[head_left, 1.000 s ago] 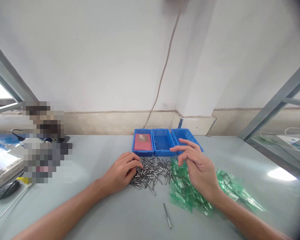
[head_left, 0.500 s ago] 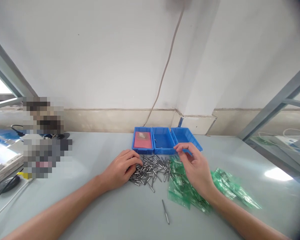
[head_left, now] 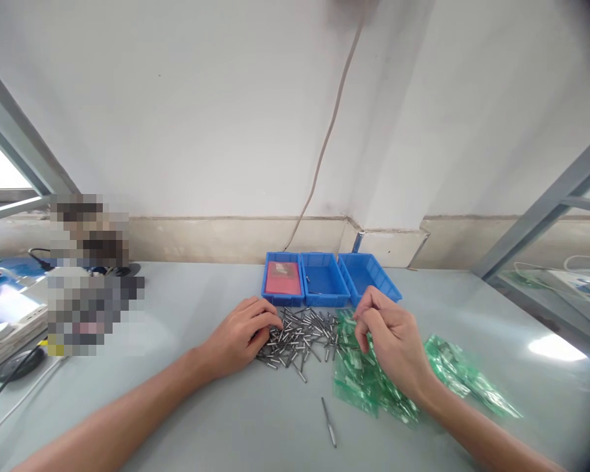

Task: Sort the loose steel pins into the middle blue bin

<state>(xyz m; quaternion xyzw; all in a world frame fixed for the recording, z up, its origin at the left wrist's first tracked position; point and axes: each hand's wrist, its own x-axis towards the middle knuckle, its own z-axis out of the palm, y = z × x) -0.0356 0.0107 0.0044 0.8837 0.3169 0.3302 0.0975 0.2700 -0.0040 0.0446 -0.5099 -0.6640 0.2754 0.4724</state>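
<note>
Pins [head_left: 299, 337] piled mid bench [head_left: 201, 419], in from back edge. L hand [head_left: 246, 331] loosely curled at pins' L side; R hand [head_left: 391, 337] half-curled over green bags [head_left: 356, 387]. Can't tell if either grips smth.

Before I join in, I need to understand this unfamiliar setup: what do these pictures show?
There is no machine here: a person works bare-handed, filmed by a camera worn on their head. On the grey table lies a pile of metal pins, with one lone pin nearer the camera. Behind stand three blue trays; the left one holds a red item. The left hand is at the pile's left edge; the right hand is over green plastic bags. Whether either holds anything is hidden.
</note>
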